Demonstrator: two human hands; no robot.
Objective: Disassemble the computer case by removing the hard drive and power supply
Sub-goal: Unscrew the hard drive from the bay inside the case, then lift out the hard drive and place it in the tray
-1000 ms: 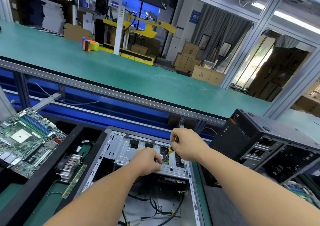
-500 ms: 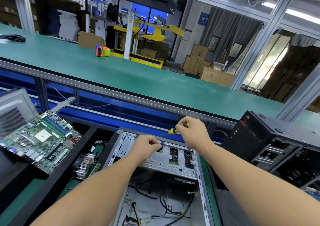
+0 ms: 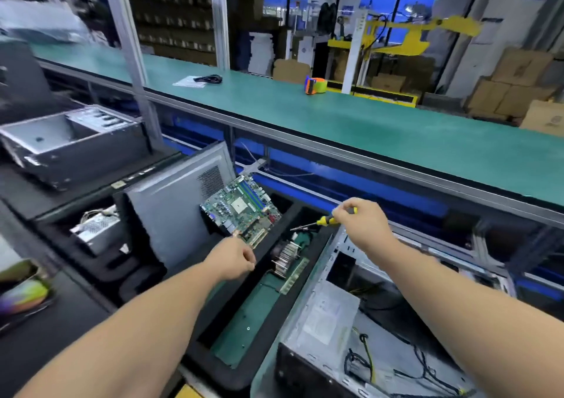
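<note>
Since the earlier frames both hands have left the drive cage of the case point(image 3: 323, 315) and moved to the left, and the view has turned left with them. The right hand point(image 3: 363, 226) now hangs above the black tray point(image 3: 265, 330), its fingers clamped on the yellow handle of the screwdriver point(image 3: 320, 222), whose tip points left. The left hand point(image 3: 233, 258) is over the tray edge, just below the motherboard point(image 3: 242, 210); its fingers are curled together, and I cannot tell if they pinch something small.

The case lies open on its side at the lower right, with loose cables point(image 3: 396, 370) inside. The power supply and hard drive I cannot identify clearly in it.

The motherboard leans against a grey side panel point(image 3: 171, 211). In the tray lie a heatsink point(image 3: 285, 255) and a memory stick point(image 3: 294, 275) on a green mat. Another case point(image 3: 70, 144) stands at the left, blurred. On the green conveyor point(image 3: 366, 123) behind are a tape dispenser point(image 3: 316, 85) and a black cable point(image 3: 209, 78).
</note>
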